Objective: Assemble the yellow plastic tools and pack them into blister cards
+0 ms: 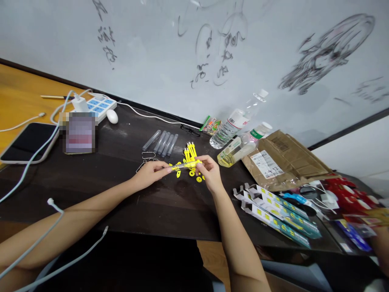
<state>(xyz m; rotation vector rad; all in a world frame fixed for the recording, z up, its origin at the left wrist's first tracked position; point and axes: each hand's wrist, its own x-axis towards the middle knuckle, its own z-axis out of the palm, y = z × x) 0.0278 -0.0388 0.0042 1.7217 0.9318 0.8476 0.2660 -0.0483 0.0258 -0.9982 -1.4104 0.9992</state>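
Between my two hands a slim tube with yellow parts [185, 165] lies nearly level above the dark table. My left hand [150, 172] pinches its clear end. Fingers of my right hand [210, 172] are closed around the yellow end. Just behind it stand out several yellow rods with metal tips [190, 151], in a bunch on the table. Small yellow rings and clips [199, 179] lie scattered below and beside the tube. Farther back, several clear empty tubes [165, 143] are laid side by side. Bent metal wire pieces [148, 155] rest near my left hand.
At the right are opened long boxes [273, 215], a brown paper parcel [267, 158] and two bottles, one of water [226, 129]. On the left lie a phone [30, 142], a power strip [105, 106] and white cables. A whiteboard [152, 61] stands behind the table.
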